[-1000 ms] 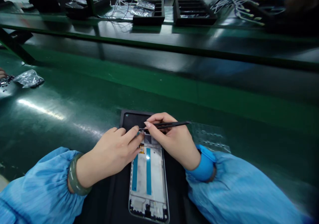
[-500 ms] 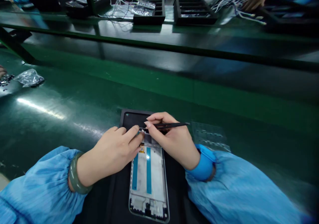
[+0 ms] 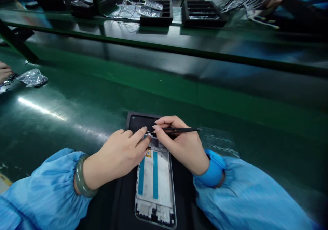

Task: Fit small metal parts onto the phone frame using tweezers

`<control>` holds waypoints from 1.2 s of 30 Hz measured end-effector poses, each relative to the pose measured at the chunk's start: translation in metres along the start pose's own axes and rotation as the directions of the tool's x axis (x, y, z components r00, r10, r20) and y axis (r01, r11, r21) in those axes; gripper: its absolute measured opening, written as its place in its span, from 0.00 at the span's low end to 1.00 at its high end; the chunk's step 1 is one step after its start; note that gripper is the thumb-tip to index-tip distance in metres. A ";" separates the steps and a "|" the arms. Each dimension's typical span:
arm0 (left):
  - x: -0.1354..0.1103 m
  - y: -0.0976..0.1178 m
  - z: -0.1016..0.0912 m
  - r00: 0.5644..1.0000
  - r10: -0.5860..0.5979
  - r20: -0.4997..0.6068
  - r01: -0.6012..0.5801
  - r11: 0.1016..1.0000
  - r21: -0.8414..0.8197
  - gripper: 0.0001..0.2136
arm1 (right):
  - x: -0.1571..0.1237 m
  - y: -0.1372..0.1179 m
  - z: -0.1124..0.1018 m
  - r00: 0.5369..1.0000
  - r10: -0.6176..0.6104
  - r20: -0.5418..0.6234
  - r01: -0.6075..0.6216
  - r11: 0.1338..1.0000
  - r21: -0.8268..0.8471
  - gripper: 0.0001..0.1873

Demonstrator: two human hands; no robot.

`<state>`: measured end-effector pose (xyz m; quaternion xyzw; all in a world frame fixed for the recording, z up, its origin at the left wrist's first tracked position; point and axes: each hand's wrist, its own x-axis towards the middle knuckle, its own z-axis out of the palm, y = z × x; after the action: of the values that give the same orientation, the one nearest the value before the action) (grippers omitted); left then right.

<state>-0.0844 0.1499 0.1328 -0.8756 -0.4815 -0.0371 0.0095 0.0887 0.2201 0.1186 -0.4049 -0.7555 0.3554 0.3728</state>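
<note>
An opened phone frame (image 3: 161, 182), silver with two blue adhesive strips, lies lengthwise in front of me on a black tray (image 3: 133, 120). My left hand (image 3: 120, 151) is closed over its upper left edge, the fingertips gathered near a small pale part (image 3: 149, 134) at the top. Black tweezers (image 3: 181, 130) are pinched in my right hand (image 3: 181, 144), their rear end pointing right. The tips reach the phone's top edge near my left fingertips; whether they grip anything is too small to tell.
To the right of the tray lies a clear plastic sheet (image 3: 217, 141) on the green tabletop. A clear plastic bag (image 3: 32, 77) is at the left, near another person's hand (image 3: 4, 72). Beyond the raised rail (image 3: 164, 47) stand black compartment boxes (image 3: 202, 14) and white cables (image 3: 258, 16).
The whole view has shifted slightly. Both hands keep nearly the same pose at the phone's top edge. At the left, the other person's hand has come further into sight.
</note>
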 end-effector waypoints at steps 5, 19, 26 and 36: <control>0.000 0.001 -0.001 1.000 0.003 0.007 -0.002 1.000 -0.009 0.16 | 0.000 -0.001 0.000 0.999 -0.034 -0.009 0.034 0.999 -0.021 0.03; 0.001 0.001 -0.002 1.000 -0.010 0.022 0.010 1.000 0.010 0.16 | -0.001 0.004 0.002 0.992 -0.121 -0.028 0.120 0.992 -0.038 0.07; 0.002 0.002 -0.004 1.000 -0.009 0.023 0.009 1.000 0.011 0.17 | -0.003 0.001 0.002 0.985 -0.174 -0.006 0.173 0.981 -0.087 0.08; 0.001 0.001 -0.002 1.000 0.002 0.021 -0.002 1.000 0.026 0.16 | -0.001 0.000 0.001 0.989 -0.150 -0.002 0.149 0.985 -0.085 0.07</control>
<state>-0.0834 0.1506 0.1351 -0.8762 -0.4811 -0.0218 0.0158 0.0883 0.2193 0.1179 -0.3642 -0.7966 0.2923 0.3839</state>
